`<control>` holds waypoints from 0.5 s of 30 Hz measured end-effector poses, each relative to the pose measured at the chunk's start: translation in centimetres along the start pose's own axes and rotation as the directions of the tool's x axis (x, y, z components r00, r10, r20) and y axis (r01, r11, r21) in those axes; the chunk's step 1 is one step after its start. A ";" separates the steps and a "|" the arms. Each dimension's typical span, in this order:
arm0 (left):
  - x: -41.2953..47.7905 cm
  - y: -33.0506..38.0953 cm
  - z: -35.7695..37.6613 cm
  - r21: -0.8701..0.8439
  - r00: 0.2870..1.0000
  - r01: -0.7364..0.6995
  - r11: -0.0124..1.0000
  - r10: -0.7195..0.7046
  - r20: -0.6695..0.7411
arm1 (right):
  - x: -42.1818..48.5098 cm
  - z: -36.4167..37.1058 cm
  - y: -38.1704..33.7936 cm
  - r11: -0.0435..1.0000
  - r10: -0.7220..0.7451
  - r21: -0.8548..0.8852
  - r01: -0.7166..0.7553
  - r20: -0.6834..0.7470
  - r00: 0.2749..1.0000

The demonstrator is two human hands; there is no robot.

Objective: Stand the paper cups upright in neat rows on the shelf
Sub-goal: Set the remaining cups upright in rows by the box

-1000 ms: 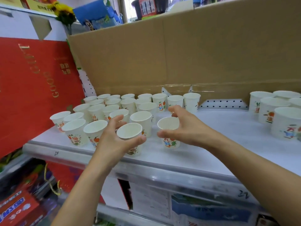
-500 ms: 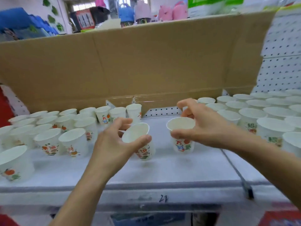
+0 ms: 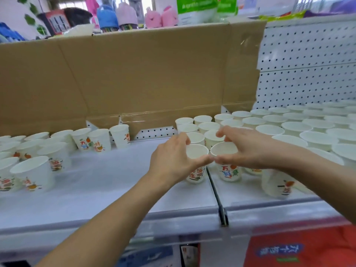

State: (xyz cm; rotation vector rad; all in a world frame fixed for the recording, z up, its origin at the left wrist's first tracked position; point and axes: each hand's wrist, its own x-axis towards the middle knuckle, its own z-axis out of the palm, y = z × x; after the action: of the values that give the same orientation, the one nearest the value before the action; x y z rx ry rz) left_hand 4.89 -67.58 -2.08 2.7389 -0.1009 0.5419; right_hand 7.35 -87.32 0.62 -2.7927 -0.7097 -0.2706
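Since thin paper is light and crushes easily, a gentle hold just under the rim seems wisest. Just left of the seam [image 3: 215, 189], the left hand [image 3: 171, 160] curls round the left cup [image 3: 196, 175]; just right of it, the right hand [image 3: 248, 151] grips the right cup [image 3: 229, 173]. Hands hide much of both walls; whether either base touches the shelf [image 3: 115, 189] is unclear.

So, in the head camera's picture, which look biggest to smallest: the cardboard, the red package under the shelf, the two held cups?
1. Cardboard
2. Red package
3. Left-hand cup and right-hand cup look alike, so tied.
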 end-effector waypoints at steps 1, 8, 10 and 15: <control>0.0 0.1 0.1 0.007 1.000 0.000 1.000 0.000 0.004 | 0.0 0.0 0.2 0.999 -0.009 -0.032 0.009 0.000 1.000; 0.0 -0.8 -0.2 -0.350 0.993 0.089 0.933 -0.058 0.098 | 0.3 -0.5 1.4 0.997 0.009 0.073 -0.011 0.032 0.999; 0.1 -0.7 0.1 -0.363 0.992 0.105 0.926 -0.073 0.103 | 0.5 -0.4 1.5 0.995 0.013 0.098 -0.016 0.028 1.000; 0.4 -0.1 0.6 -0.354 0.991 0.128 0.926 -0.110 0.072 | 0.8 0.0 1.6 0.996 0.007 0.089 -0.006 -0.011 1.000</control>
State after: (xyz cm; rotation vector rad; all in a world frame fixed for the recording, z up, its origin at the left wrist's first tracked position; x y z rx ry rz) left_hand 5.45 -67.72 -2.45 2.3833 -0.0404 0.3762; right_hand 8.83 -88.30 0.51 -2.7072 -0.6920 -0.2473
